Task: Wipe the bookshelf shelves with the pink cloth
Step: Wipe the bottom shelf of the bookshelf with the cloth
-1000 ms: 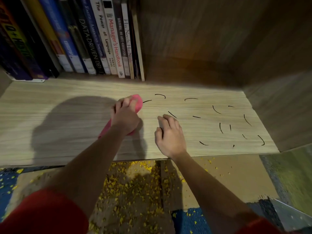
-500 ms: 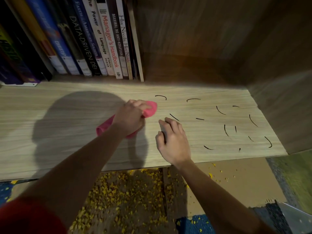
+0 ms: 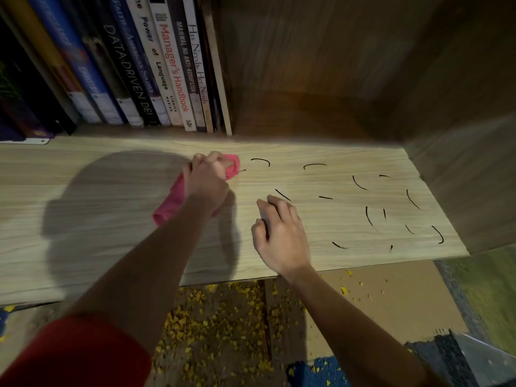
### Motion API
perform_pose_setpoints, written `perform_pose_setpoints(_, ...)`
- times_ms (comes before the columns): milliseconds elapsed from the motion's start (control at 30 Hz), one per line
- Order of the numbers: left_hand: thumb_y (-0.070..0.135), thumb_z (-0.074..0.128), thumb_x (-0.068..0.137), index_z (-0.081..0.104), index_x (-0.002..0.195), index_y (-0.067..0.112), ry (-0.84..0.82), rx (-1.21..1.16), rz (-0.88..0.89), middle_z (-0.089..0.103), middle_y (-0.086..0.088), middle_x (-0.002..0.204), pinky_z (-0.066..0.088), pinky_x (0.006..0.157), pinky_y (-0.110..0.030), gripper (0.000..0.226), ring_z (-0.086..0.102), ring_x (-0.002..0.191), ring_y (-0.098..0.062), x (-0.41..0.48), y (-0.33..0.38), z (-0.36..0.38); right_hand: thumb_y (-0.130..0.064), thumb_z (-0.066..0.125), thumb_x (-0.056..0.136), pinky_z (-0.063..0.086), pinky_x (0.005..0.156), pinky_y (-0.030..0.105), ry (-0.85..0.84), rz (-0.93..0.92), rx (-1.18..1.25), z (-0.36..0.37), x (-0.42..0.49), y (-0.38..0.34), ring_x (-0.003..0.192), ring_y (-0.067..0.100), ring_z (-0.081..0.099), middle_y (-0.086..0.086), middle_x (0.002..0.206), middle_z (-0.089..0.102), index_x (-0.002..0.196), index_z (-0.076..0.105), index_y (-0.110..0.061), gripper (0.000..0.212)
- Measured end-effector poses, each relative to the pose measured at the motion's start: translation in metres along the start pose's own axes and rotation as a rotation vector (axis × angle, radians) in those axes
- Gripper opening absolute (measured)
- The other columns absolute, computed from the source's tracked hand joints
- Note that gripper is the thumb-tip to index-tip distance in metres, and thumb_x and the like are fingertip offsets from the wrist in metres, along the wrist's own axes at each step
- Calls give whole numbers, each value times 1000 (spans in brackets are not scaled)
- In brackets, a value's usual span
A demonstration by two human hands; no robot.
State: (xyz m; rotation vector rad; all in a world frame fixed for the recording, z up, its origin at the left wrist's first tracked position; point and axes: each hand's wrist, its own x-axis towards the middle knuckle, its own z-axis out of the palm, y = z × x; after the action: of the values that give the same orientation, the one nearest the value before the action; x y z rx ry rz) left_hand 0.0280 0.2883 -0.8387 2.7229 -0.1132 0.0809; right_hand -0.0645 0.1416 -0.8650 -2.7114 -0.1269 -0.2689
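My left hand (image 3: 206, 180) grips a bunched pink cloth (image 3: 170, 203) and presses it on the light wooden shelf (image 3: 83, 247), near the shelf's middle. The cloth's front tip (image 3: 234, 166) pokes out past my fingers, just left of a short black mark. My right hand (image 3: 279, 233) rests on the shelf near its front edge, fingers bent with their tips on the wood, holding nothing. Several curved black marks (image 3: 360, 182) are scattered over the right half of the shelf.
A row of upright books (image 3: 156, 65) fills the back left of the shelf. The dark wooden side wall (image 3: 460, 163) closes the right end. Below the front edge lies a floor strewn with yellow crumbs (image 3: 217, 325).
My left hand has slid the cloth away from me and to the right, closer to the first black marks. My right hand has stayed in place on the shelf.
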Motion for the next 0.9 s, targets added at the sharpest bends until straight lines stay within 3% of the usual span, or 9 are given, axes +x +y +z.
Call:
perform_pose_setpoints(133,3,48,88,52,132,29,-82,49,293,46,9,137,26,103,-40,51,35,125,-22,-21,-3,3,-31,34,86,41,97,37,3,3,4,0,-1,0,116,25,47,9,126,55,122,59,-10,49)
perform_pose_setpoints(233,0,48,88,50,134,24,3,22,37,47,1,138,27,104,-40,51,37,123,-24,1,-8,-2,-31,34,86,41,98,37,1,2,11,0,-1,-1,117,25,48,9,125,55,122,59,-10,49)
perform_pose_setpoints(300,-1,49,85,52,132,23,14,18,-1,46,2,137,26,102,-39,52,35,122,-24,-6,4,-1,-31,33,86,40,98,37,-1,4,11,-1,-1,0,118,25,47,9,126,55,123,59,-10,50)
perform_pose_setpoints(433,14,48,91,52,132,28,-136,71,305,43,7,140,24,104,-37,43,32,127,-22,-34,1,-1,-32,31,85,38,100,36,-17,9,15,-1,-2,-1,119,24,45,8,129,53,125,57,-11,52)
perform_pose_setpoints(500,17,49,93,51,132,28,-93,103,220,46,3,139,24,106,-40,41,35,126,-23,-13,-12,-5,-32,32,86,39,99,37,-6,8,12,-1,-1,-1,119,24,46,8,128,54,124,58,-11,51)
perform_pose_setpoints(600,2,46,88,51,133,21,39,17,-80,49,-1,134,26,103,-40,49,36,121,-23,6,-11,0,-32,31,86,39,98,38,-6,4,8,0,-1,-1,119,26,46,9,127,54,123,58,-10,51)
perform_pose_setpoints(633,0,46,87,51,133,21,31,2,-75,49,1,133,25,102,-39,51,35,120,-22,4,-5,1,-32,31,86,39,99,38,-8,6,10,-1,0,0,120,26,45,9,128,54,124,58,-11,51)
perform_pose_setpoints(767,13,47,92,46,137,30,-108,125,310,41,8,141,24,104,-40,48,31,126,-21,-19,-8,-1,-33,31,85,39,99,38,-13,10,14,0,-2,-1,120,25,45,9,128,54,124,58,-11,52)
perform_pose_setpoints(900,6,48,90,50,134,24,0,39,15,46,-1,136,29,99,-37,47,36,118,-23,13,-23,0,-32,32,86,39,98,38,-15,12,2,1,-1,-1,118,24,45,8,127,53,124,58,-11,50)
